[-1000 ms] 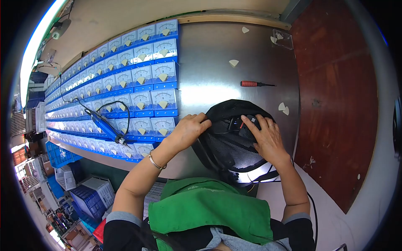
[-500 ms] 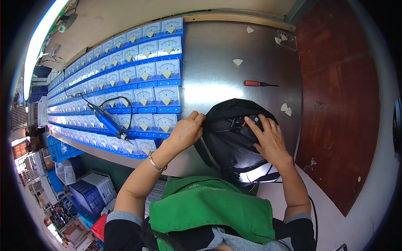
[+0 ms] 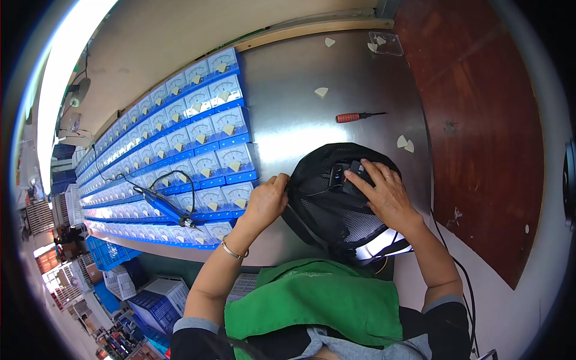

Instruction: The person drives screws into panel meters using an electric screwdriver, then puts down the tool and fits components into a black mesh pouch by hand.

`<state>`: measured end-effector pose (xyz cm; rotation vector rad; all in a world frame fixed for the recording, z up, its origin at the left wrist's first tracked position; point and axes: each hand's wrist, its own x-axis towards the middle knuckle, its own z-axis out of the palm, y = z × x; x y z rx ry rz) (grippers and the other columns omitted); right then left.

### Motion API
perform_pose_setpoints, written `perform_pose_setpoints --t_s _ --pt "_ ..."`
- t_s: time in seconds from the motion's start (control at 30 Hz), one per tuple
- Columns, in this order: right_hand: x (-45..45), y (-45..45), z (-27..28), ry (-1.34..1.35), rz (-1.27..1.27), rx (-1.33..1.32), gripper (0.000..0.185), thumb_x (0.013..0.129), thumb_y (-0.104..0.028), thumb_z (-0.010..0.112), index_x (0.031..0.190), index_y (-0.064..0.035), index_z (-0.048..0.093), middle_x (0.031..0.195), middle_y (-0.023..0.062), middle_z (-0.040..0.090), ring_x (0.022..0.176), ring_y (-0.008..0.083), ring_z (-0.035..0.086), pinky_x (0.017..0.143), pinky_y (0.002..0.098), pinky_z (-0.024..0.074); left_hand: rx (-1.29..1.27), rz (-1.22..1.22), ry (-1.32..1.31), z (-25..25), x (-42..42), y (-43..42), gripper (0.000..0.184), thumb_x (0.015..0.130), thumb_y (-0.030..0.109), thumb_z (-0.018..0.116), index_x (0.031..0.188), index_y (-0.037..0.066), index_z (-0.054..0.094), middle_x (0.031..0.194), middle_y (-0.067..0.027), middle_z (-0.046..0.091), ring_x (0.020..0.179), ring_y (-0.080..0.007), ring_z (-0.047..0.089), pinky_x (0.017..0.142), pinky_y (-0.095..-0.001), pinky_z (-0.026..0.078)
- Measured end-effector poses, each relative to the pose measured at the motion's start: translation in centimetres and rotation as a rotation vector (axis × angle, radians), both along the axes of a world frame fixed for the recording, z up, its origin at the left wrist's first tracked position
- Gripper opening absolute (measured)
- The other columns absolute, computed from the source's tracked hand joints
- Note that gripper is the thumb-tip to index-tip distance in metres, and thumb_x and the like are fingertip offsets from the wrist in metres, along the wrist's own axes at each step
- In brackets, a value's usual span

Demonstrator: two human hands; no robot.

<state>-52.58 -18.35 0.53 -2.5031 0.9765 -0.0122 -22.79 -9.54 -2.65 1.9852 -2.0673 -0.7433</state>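
Observation:
A black mesh bag-like thing [image 3: 315, 213] with a strap rests on the metal table in front of me. The fingers of my left hand [image 3: 268, 201] are closed in a pinch on its left edge. Over its right side lies my right hand [image 3: 391, 197], with thumb and fingers around a small black device [image 3: 354, 175] at the mesh. Small lights and a bit of red show on a black box [image 3: 339, 174] beside those fingers. A thin cable crosses the mesh. The undersides of both hands are hidden.
Rows of panel meters [image 3: 204, 162] in blue trays fill the left side, with a blue electric screwdriver [image 3: 165, 207] lying on them. A red-handled screwdriver [image 3: 348, 118], pale wedge-shaped pieces [image 3: 322, 92] and a clear tray [image 3: 390, 44] lie beyond. A black cable [image 3: 459, 264] hangs at right.
The view has turned and shifted slightly, so the meters and table appear moved. Both hands keep their places on the black mesh thing.

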Motion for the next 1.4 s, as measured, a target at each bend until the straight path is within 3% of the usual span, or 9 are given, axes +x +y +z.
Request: perform_pose_setpoints --t_s 0.07,0.17,0.43,0.53,0.73,0.83,0.93,1.13,1.4 --pt "0.0 -0.1 0.2 -0.016 -0.003 0.006 0.086 0.075 0.013 0.061 0.148 -0.0284 0.041 0.146 0.0176 0.041 0.129 0.036 0.044 0.103 0.0479 0.0397 -0.009 -0.018 0.065 0.4 0.4 0.1 0.026 0.079 0.001 0.067 0.103 0.003 0.058 0.086 -0.0154 0.064 0.076 -0.0342 0.065 0.066 -0.0419 0.053" --pt "-0.1 -0.2 -0.4 0.023 0.023 -0.021 0.096 0.067 0.003 0.077 0.149 -0.0273 0.038 0.148 0.0163 0.038 0.131 0.0355 0.042 0.105 0.0492 0.039 -0.043 -0.032 0.149 1.8 0.6 -0.1 0.018 0.08 0.002 0.068 0.097 0.001 0.061 0.087 -0.015 0.063 0.076 -0.0345 0.065 0.066 -0.0409 0.052" --pt "0.0 -0.3 -0.3 0.002 0.014 -0.01 0.094 0.067 0.005 0.075 0.148 -0.0277 0.04 0.146 0.0162 0.039 0.131 0.0357 0.042 0.106 0.0491 0.039 0.023 0.152 0.247 3.0 -0.6 -0.6 0.02 0.08 0.001 0.071 0.098 0.0 0.063 0.085 -0.0139 0.062 0.075 -0.0298 0.065 0.067 -0.0378 0.052" --pt "-0.2 -0.2 -0.3 -0.026 0.005 0.008 0.091 0.068 0.004 0.075 0.147 -0.0272 0.042 0.146 0.0153 0.039 0.131 0.0356 0.042 0.107 0.0494 0.039 0.06 0.118 0.261 0.1 0.2 0.0 0.022 0.08 0.002 0.069 0.1 0.001 0.06 0.087 -0.0158 0.062 0.078 -0.0346 0.064 0.069 -0.0405 0.052" --pt "-0.4 0.0 0.0 -0.037 -0.01 0.025 0.088 0.068 0.001 0.078 0.145 -0.0267 0.044 0.148 0.0132 0.038 0.132 0.0349 0.041 0.108 0.0496 0.0384 -0.031 0.064 0.174 -0.1 0.5 0.1 0.03 0.078 -0.001 0.07 0.107 0.001 0.06 0.083 -0.0126 0.061 0.072 -0.0269 0.065 0.067 -0.0354 0.054" --pt "-0.4 0.3 0.2 -0.067 -0.016 0.023 0.087 0.067 -0.002 0.081 0.144 -0.0256 0.046 0.148 0.0129 0.038 0.132 0.0343 0.041 0.108 0.0493 0.0386 0.043 0.101 0.258 1.3 0.1 -0.2 0.03 0.077 0.0 0.07 0.105 0.002 0.058 0.086 -0.0152 0.063 0.077 -0.0352 0.065 0.071 -0.0419 0.053" --pt "-0.3 0.3 0.9 -0.096 -0.016 0.022 0.085 0.067 -0.007 0.083 0.142 -0.024 0.048 0.147 0.0125 0.04 0.133 0.0336 0.041 0.107 0.0486 0.039 0.001 0.107 0.238 -0.7 0.2 0.5 0.03 0.075 0.0 0.072 0.103 0.002 0.059 0.085 -0.0133 0.061 0.074 -0.0277 0.066 0.067 -0.0364 0.053" --pt "-0.4 0.4 1.2 -0.123 -0.024 -0.001 0.081 0.07 -0.014 0.083 0.143 -0.0218 0.047 0.143 0.0137 0.043 0.13 0.0324 0.042 0.107 0.0483 0.0371 -0.021 0.077 0.093 -1.2 0.0 0.5 0.025 0.076 -0.003 0.065 0.099 0.002 0.06 0.088 -0.0131 0.061 0.074 -0.0297 0.065 0.066 -0.0373 0.052" --pt "-0.2 0.7 0.6 -0.082 -0.075 -0.017 0.08 0.07 -0.012 0.082 0.142 -0.0185 0.048 0.139 0.0139 0.045 0.126 0.0326 0.044 0.104 0.0475 0.0368 -0.019 0.144 0.268 -0.1 0.9 0.7 0.017 0.077 -0.004 0.059 0.093 -0.001 0.061 0.087 -0.0141 0.062 0.07 -0.0269 0.065 0.063 -0.0351 0.052"
